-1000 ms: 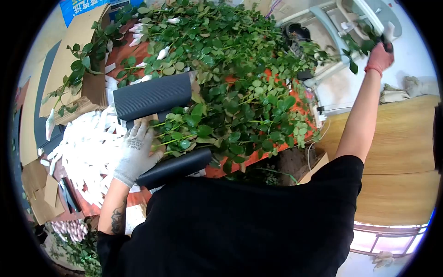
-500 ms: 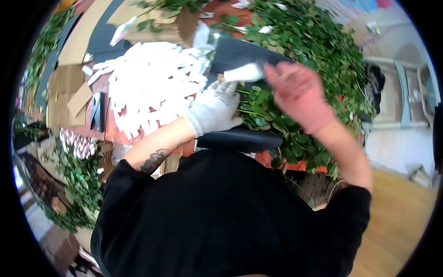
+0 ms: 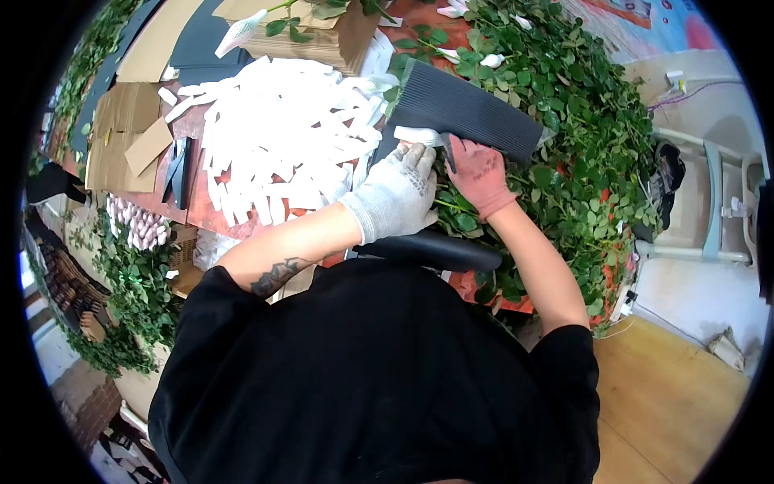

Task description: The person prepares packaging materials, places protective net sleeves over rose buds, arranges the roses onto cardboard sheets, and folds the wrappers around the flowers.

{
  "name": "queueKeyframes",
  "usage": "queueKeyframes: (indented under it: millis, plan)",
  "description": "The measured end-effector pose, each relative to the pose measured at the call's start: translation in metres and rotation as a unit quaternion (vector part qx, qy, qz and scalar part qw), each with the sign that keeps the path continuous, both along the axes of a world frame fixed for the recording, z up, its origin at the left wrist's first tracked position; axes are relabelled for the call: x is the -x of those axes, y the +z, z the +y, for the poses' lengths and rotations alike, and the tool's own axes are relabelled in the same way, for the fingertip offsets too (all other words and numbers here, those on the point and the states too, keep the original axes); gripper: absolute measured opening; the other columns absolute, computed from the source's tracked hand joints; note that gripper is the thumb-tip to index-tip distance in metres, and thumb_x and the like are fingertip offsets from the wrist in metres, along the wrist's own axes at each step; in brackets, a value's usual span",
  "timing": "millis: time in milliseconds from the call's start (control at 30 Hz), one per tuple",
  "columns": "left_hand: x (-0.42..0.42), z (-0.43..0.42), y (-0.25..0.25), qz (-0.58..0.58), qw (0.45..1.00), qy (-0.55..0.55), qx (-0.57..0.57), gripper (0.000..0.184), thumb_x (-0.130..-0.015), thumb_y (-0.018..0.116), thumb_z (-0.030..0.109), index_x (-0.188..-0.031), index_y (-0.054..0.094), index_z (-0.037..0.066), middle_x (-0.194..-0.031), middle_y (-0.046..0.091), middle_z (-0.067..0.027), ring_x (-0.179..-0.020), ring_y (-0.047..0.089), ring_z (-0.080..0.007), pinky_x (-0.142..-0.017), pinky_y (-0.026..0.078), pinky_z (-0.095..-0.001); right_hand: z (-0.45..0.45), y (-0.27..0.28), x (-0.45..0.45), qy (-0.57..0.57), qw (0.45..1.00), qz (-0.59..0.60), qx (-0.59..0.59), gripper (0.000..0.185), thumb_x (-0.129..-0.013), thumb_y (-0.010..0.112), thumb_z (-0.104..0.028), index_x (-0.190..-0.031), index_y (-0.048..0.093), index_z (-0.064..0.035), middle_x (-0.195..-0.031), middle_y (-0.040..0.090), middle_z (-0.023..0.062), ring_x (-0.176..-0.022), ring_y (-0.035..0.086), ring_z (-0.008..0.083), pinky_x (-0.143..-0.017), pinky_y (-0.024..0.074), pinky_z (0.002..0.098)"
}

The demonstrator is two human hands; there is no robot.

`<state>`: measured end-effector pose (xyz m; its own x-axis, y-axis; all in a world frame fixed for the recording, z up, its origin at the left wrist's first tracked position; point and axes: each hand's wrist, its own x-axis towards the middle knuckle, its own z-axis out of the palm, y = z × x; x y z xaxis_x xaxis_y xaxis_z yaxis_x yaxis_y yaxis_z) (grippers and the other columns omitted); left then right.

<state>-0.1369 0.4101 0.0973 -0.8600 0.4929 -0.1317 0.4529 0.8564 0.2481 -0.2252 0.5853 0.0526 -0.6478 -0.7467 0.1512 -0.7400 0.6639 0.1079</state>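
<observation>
My left hand (image 3: pixel 399 189), in a pale grey glove, lies palm down at the left end of a bunch of leafy rose stems (image 3: pixel 459 218), fingers stretched forward and thumb apart. My right hand (image 3: pixel 481 173), in a pink glove with dark fingertips, is closed at the right end of a white-sleeved rose head (image 3: pixel 418 135). That head lies just beyond my left fingertips, beside a black ribbed sheet (image 3: pixel 472 109). Nearest my body, a curled black sheet edge (image 3: pixel 443 250) runs along the bunch. My fingers hide part of the stems.
Left of my hands spreads a heap of white sleeves (image 3: pixel 274 137). Scissors (image 3: pixel 176 173) lie near flattened cardboard (image 3: pixel 121 153). Many leafy roses (image 3: pixel 564 137) cover the right side. A stack of brown cardboard (image 3: pixel 314 44) stands at the back, and a chair (image 3: pixel 709 185) at far right.
My right hand has come down and left, bringing the white-sleeved rose head onto the bunch beside the ribbed sheet. My left hand has stayed over the bunch.
</observation>
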Motion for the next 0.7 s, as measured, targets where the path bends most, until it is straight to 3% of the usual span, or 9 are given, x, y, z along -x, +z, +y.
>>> queueKeyframes:
  millis: [100, 167, 200, 233, 267, 400, 467, 600, 700]
  plan:
    - [0.005, -0.003, -0.005, 0.028, 0.999, 0.009, -0.023, 0.058, -0.08, 0.057, 0.042, -0.117, 0.055, -0.003, -0.135, 0.04, -0.0242, -0.126, 0.038, -0.038, -0.105, 0.03, -0.0432, -0.004, -0.009, 0.005, 0.001, 0.999, -0.015, -0.044, 0.045, -0.069, 0.066, -0.019, -0.112, 0.058, -0.0101, -0.093, 0.062, 0.0077, -0.085, 0.061, 0.0228, -0.075, 0.0492, 0.0352]
    - [0.018, -0.015, -0.004, -0.015, 0.986, -0.007, -0.166, 0.049, -0.082, 0.058, 0.034, -0.115, 0.055, -0.003, -0.129, 0.045, -0.0252, -0.121, 0.044, -0.0365, -0.101, 0.035, -0.0412, -0.008, 0.0, 0.004, -0.007, 0.998, -0.022, -0.053, 0.045, -0.07, 0.065, -0.019, -0.113, 0.058, -0.0102, -0.095, 0.062, 0.0081, -0.088, 0.061, 0.0232, -0.076, 0.0488, 0.0352]
    - [0.017, -0.028, -0.024, 0.062, 0.932, 0.044, -0.354, 0.036, -0.085, 0.058, 0.026, -0.108, 0.059, -0.002, -0.111, 0.057, -0.0213, -0.104, 0.057, -0.0279, -0.09, 0.044, -0.0355, -0.007, 0.001, 0.002, -0.006, 0.997, -0.026, -0.069, 0.044, -0.071, 0.064, -0.019, -0.114, 0.058, -0.0103, -0.097, 0.062, 0.0085, -0.09, 0.06, 0.0235, -0.078, 0.0484, 0.0352]
    - [0.019, -0.041, -0.035, 0.011, 0.896, 0.139, -0.422, 0.032, -0.087, 0.057, 0.025, -0.103, 0.06, -0.002, -0.098, 0.06, -0.017, -0.09, 0.058, -0.0224, -0.081, 0.046, -0.0332, -0.006, -0.002, 0.002, 0.02, 0.999, 0.017, -0.028, 0.026, -0.08, 0.05, -0.015, -0.104, 0.058, -0.0103, -0.083, 0.062, 0.0071, -0.076, 0.062, 0.022, -0.064, 0.0498, 0.0345]
    - [0.023, -0.048, -0.038, -0.039, 0.844, 0.235, -0.48, 0.028, -0.088, 0.057, 0.023, -0.097, 0.061, -0.002, -0.084, 0.063, -0.0128, -0.076, 0.06, -0.0169, -0.073, 0.047, -0.031, -0.006, -0.003, 0.002, 0.01, 1.0, 0.014, -0.022, 0.026, -0.08, 0.05, -0.015, -0.104, 0.058, -0.0103, -0.083, 0.062, 0.0071, -0.076, 0.062, 0.022, -0.064, 0.0498, 0.0345]
    - [0.035, -0.054, -0.04, -0.134, 0.82, 0.367, -0.418, 0.029, -0.089, 0.058, 0.026, -0.087, 0.062, -0.003, -0.069, 0.06, -0.0058, -0.063, 0.052, -0.011, -0.061, 0.045, -0.0291, -0.007, -0.005, 0.004, 0.025, 0.999, 0.023, -0.023, 0.024, -0.081, 0.049, -0.015, -0.103, 0.057, -0.0098, -0.082, 0.061, 0.0064, -0.078, 0.062, 0.0212, -0.065, 0.0492, 0.0333]
    - [0.043, -0.048, -0.051, -0.109, 0.875, 0.317, -0.349, 0.029, -0.088, 0.059, 0.026, -0.081, 0.062, -0.002, -0.065, 0.059, -0.0041, -0.06, 0.051, -0.0108, -0.057, 0.043, -0.0291, -0.007, 0.0, 0.001, 0.017, 0.999, 0.012, -0.033, 0.025, -0.082, 0.048, -0.016, -0.105, 0.057, -0.0095, -0.083, 0.061, 0.0064, -0.079, 0.062, 0.0212, -0.066, 0.0488, 0.0331]
    - [0.055, -0.04, -0.079, -0.107, 0.824, 0.333, -0.446, 0.025, -0.086, 0.062, 0.023, -0.076, 0.062, 0.0, -0.067, 0.059, -0.0011, -0.062, 0.051, -0.0089, -0.057, 0.042, -0.0269, -0.003, -0.01, 0.003, 0.018, 0.999, 0.001, -0.036, 0.028, -0.083, 0.048, -0.016, -0.108, 0.057, -0.0092, -0.083, 0.062, 0.0065, -0.08, 0.062, 0.0211, -0.066, 0.0486, 0.0328]
    - [0.051, -0.04, -0.091, -0.104, 0.778, 0.332, -0.524, 0.021, -0.085, 0.063, 0.021, -0.078, 0.063, 0.001, -0.066, 0.055, 0.0018, -0.06, 0.048, -0.0073, -0.054, 0.039, -0.024, -0.003, -0.012, 0.004, -0.003, 0.999, -0.006, -0.039, 0.039, -0.075, 0.055, -0.016, -0.114, 0.056, -0.0097, -0.097, 0.062, 0.0067, -0.09, 0.06, 0.0226, -0.074, 0.0486, 0.0348]
